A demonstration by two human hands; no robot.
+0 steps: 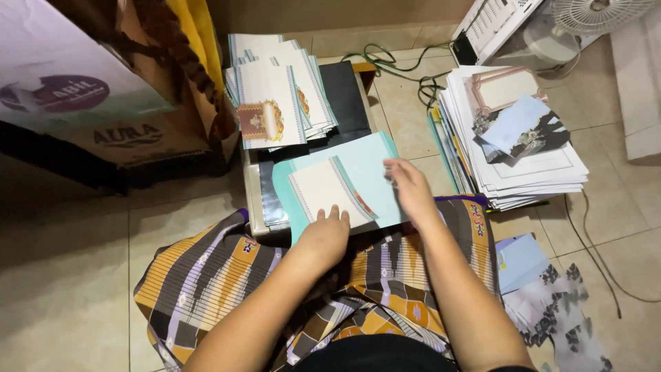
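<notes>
Your left hand (322, 238) lies flat, fingers together, on the near edge of the white card (329, 189), pinning it rather than gripping it; nothing is closed in that hand. Your right hand (412, 189) rests with loosely curled fingers on the right part of the teal sheet (358, 165), just beside the card's right edge; whether its fingertips pinch the paper you cannot tell from here, since the hand hides them.

The card sits on top of the teal sheet, and both lie on the low counter (253, 200) right in front of your lap, over the patterned cloth (227, 275). The card's long axis runs away from you and leans a little to the right, its striped border on the right side. So the card lies just beyond your left fingertips and to the left of your right hand; the left hand is the nearer one, already touching it.

Farther back on the counter is a fanned pile of cards (279, 96), well apart from both hands. A taller paper stack (516, 151) sits on the floor to your right
</notes>
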